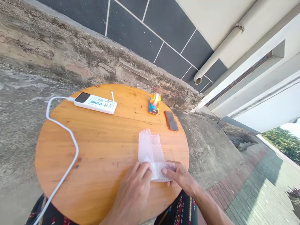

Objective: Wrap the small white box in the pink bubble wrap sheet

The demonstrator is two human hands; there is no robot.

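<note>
Translucent wrap [151,150], pale with a pinkish tint, lies on the near right part of a round wooden table [105,150]. Its far end splits into two uneven flaps, the left one reaching farther than the right, while its near end forms a whiter, denser band close to the table's edge. Both of the person's hands are at that near end.

The right hand [179,175] clamps the near right corner, its thumb over the top and its other fingers bent around the edge. The left hand [136,184] meets the near left side with curled fingers; its back hides much of the contact, so one cannot tell whether those fingers grip the sheet or only press on it. A gap separates the two hands, with the whitish band between them.

Beyond the wrap, near the table's far right edge, stands a small orange and blue tape dispenser [154,109]. Just to its right and nearer the person lies a red-edged phone [172,120], its screen blurred into blocks. At the far left rests a white device [98,104] with a dark panel and blue printing. A white cable [77,149] runs from its left end, bends across the tabletop and drops over the near left edge beside the person's patterned clothing [180,209].
</note>
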